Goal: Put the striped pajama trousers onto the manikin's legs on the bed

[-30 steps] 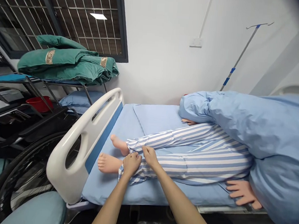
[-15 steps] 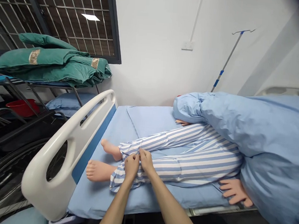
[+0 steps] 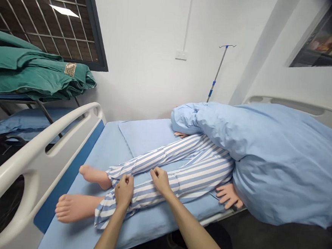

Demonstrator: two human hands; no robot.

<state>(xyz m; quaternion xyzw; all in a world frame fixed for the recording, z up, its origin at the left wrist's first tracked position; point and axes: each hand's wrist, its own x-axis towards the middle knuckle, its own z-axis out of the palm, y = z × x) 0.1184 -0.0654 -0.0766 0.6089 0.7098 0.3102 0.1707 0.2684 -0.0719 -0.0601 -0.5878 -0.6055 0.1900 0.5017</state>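
White wall (image 3: 143,43); barred window (image 3: 48,23) reflecting bright light (image 3: 64,10); dark floor (image 3: 256,241).

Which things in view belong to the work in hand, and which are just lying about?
In the work:
left hand and right hand, both curled at the near leg
striped trousers
mannequin's bare feet
blue bed sheet

Just about:
green bundle
blue bedding on the left
drip stand

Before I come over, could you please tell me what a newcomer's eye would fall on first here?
Probably the striped trousers across the middle, with two bare feet beside the footboard and the curled left hand and right hand at the nearer leg. Next, perhaps, the big pale-blue quilt heaped on the right. The green bundle stands out at the left, below the barred window.
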